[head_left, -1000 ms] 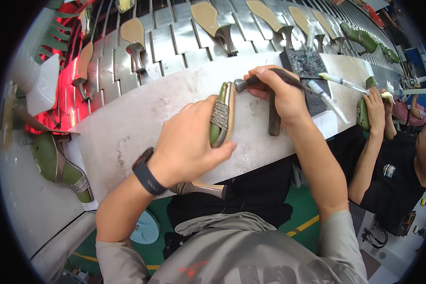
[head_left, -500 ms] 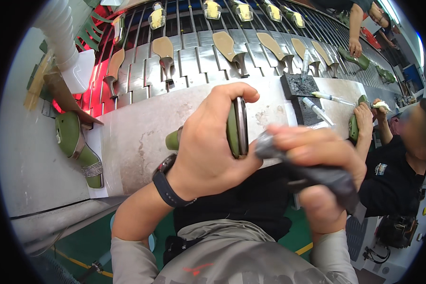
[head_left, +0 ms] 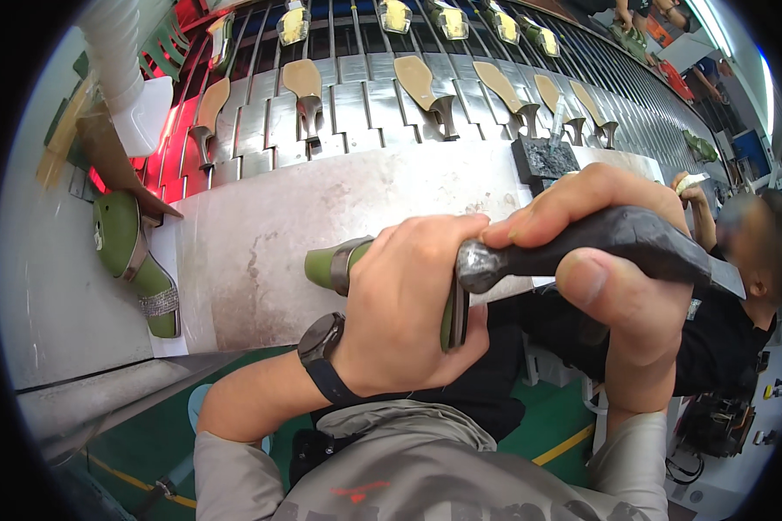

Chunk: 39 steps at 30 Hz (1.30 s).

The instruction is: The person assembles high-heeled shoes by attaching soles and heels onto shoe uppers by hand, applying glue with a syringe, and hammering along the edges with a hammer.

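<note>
My left hand (head_left: 400,304) grips a green shoe last (head_left: 321,267) with a metallic strap round it. The last's green end points left over the bench, while its dark sole edge shows beside my fingers. In my right hand (head_left: 643,334) is a shoemaker's hammer (head_left: 621,241), held near its dark head, with thumb and fingers on either side. Its rounded metal face meets or nearly meets the sole edge at my left fingertips; I cannot tell whether they touch. The flat end points right, and the handle is hidden.
A second green last with a jewelled strap (head_left: 143,260) lies at the left. Tan soles with heels (head_left: 302,82) line the metal conveyor beyond the pale bench (head_left: 243,234). A black block (head_left: 543,158) holds a syringe. Close at my right is a co-worker (head_left: 747,260); a white hose nozzle (head_left: 143,117) hangs left.
My left hand has lowered and turned the last. The hammer has swung up and left to the sole edge. The co-worker's near hand and green last are now hidden behind my right hand.
</note>
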Each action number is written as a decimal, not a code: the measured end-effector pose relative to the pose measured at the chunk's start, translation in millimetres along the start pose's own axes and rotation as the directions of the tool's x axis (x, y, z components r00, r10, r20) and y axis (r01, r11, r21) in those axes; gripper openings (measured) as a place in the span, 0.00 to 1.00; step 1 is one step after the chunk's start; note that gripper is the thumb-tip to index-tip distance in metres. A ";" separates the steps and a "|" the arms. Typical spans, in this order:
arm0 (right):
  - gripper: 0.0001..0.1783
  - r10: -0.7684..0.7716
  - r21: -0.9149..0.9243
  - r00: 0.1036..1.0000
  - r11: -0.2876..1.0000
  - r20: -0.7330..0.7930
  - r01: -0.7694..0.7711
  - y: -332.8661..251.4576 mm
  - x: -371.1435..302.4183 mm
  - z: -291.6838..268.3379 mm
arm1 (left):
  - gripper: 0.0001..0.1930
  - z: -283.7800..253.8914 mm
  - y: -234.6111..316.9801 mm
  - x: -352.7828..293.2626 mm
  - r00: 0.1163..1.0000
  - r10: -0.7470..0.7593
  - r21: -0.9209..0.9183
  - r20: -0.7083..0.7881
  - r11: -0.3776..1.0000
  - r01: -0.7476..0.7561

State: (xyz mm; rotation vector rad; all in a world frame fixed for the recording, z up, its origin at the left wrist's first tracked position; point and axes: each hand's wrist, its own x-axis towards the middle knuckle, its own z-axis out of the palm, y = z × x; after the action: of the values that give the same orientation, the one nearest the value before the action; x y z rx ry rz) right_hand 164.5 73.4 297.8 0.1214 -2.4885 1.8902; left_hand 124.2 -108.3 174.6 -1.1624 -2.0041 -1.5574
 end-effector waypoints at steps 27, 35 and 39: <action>0.23 -0.306 -0.200 0.952 0.931 0.032 0.306 129.8 -116.8 106.6 | 0.38 21.7 -55.4 -167.2 0.993 0.101 0.653 -0.059 0.756 -0.038; 0.22 -0.219 -0.134 0.976 0.967 0.002 0.217 127.8 -88.2 96.3 | 0.34 17.9 -59.7 -170.3 0.994 0.108 0.671 -0.018 0.738 -0.068; 0.22 -0.159 -0.072 0.986 0.984 0.058 0.163 125.4 -74.4 82.4 | 0.23 24.7 -62.4 -172.9 0.990 0.114 0.626 -0.081 0.779 -0.039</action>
State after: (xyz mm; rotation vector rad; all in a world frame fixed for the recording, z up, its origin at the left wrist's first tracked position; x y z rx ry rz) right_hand 232.7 31.5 150.7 0.3634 -2.4937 1.7493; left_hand 185.4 -156.5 6.3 -0.8394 -2.1126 -0.7732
